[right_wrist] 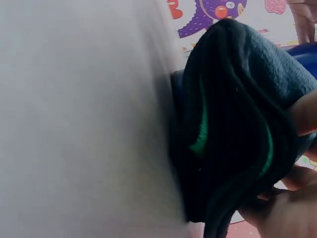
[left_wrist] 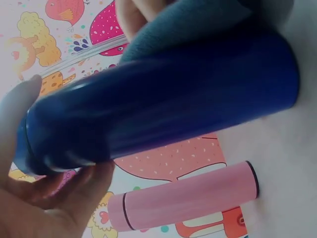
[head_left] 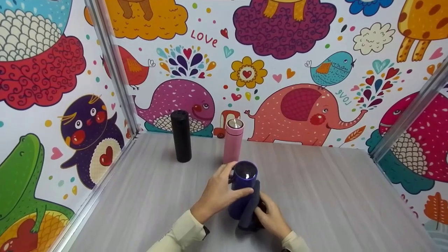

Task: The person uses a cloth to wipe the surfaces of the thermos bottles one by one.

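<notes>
A dark blue thermos bottle (head_left: 238,203) stands on the table, tilted slightly in the head view. Near its top, my left hand (head_left: 220,192) grips it with the thumb across the front and fingers behind. My right hand (head_left: 274,215) holds a folded dark grey-blue cloth (head_left: 251,206) against the bottle's right side. In the right wrist view, the cloth (right_wrist: 237,114) shows several folds with green edges inside, and the fingers (right_wrist: 297,188) pinch it. The bottle's blue body (left_wrist: 173,99) fills much of the left wrist view.
Just behind the blue bottle stands a pink bottle (head_left: 232,143) with a silver-topped lid. A black bottle (head_left: 182,140) is farther left. The grey wood-grain table (head_left: 322,189) is bounded by printed cartoon panels (head_left: 287,70) with metal corner posts (head_left: 112,63).
</notes>
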Demonstrator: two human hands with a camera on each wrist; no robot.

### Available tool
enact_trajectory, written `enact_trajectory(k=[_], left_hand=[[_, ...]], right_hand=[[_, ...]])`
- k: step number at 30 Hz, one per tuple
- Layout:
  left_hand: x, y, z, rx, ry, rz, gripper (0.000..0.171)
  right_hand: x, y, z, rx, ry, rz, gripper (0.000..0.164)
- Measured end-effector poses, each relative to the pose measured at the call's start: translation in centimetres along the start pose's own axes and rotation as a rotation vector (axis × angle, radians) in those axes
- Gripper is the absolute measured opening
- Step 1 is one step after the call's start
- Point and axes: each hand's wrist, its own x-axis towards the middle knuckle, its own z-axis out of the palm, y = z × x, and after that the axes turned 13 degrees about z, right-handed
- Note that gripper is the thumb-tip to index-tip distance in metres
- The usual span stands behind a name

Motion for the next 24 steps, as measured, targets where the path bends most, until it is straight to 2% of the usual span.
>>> enact_trajectory(k=[4, 11, 17, 21, 24], left_hand=[[0.0, -0.4, -0.3, -0.033, -0.030, 0.001, 0.080], [1.0, -1.2, -1.4, -0.130, -0.114, 0.023, 0.075], [1.4, -1.2, -2.6, -0.203, -0.216, -0.021, 0.072], [1.6, -1.0, -2.5, -0.229, -0.270, 0.019, 0.067], [1.8, -0.8, -1.9, -0.202, -0.273, 0.051, 0.070]], right_hand=[[0.1, -0.6, -0.3, 0.115, -0.013, -0.005, 0.047], [1.7, -3.1, -1.8, 0.213, 0.037, -0.178, 0.046], [2.8, -5.5, -3.2, 0.239, 0.060, -0.261, 0.051], [3.1, -6.6, -3.8, 0.223, 0.082, -0.318, 0.052], [3.2, -7.1, -4.0, 0.219, 0.106, -0.357, 0.052]])
